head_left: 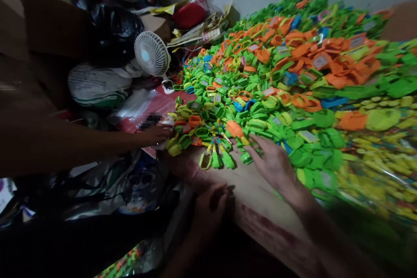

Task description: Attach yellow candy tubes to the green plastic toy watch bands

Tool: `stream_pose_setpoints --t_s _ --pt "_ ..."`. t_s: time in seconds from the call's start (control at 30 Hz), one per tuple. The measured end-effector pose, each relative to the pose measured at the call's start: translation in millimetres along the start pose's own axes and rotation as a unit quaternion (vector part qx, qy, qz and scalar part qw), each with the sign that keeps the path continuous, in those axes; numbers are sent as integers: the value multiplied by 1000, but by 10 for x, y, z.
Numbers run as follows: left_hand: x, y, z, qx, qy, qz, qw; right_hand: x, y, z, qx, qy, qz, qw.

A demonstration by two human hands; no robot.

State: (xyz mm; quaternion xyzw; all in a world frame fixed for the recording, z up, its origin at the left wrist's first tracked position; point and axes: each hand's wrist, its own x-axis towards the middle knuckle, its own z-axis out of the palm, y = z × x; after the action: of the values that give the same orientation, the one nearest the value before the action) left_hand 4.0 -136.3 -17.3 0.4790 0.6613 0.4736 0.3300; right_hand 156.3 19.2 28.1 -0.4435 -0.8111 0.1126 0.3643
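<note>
From here I see my right hand (272, 160) pinching 1 rounded orange piece (234, 129) by its yellow end at the near edge of the green-and-orange pile (260, 110); I cannot tell whether my curled left hand (210, 206) grips anything

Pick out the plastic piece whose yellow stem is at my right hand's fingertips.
The orange piece, its yellow stem at the fingertips of your right hand. Its colour sets it apart: the three pieces fanned out below it are green to yellowish green.
</note>
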Motion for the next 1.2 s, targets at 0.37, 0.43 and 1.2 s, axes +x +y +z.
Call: stream_pose_setpoints --t_s 0.37,0.43,1.2 --pt "153 -122 -122 -21 129 -36 991 -346 -636 619 -72 -110 -155 979" --pt "185 -153 -172 -6 184 -40 982 -281 -715 759 -73 -155 -181 968" --pt "1096 -422 -690 242 321 -13 916 209 -170 843 6 -41 -237 971"
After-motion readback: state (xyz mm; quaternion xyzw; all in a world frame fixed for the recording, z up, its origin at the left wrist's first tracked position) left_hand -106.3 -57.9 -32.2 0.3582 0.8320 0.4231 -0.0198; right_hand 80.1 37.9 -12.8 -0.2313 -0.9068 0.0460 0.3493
